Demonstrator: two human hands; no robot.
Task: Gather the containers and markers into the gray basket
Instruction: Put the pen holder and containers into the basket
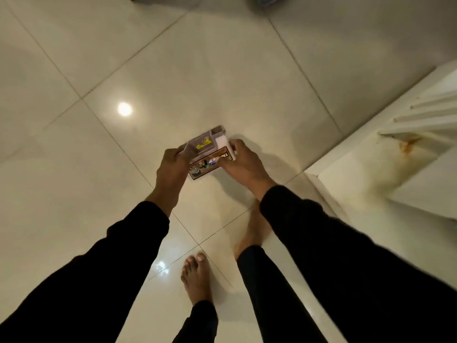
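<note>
**Both hands hold a box above the tiled floor**

The box [209, 154], brown-labelled with a clear top section, sits between the two hands. The left hand [173, 167] grips its left end, fingers curled round the edge. The right hand [241, 160] clasps its right end, thumb across the label. Motion blur hides the print; it may be a marker pack. Below the box, bare feet [196, 276] stand on the floor [74, 70].
</note>
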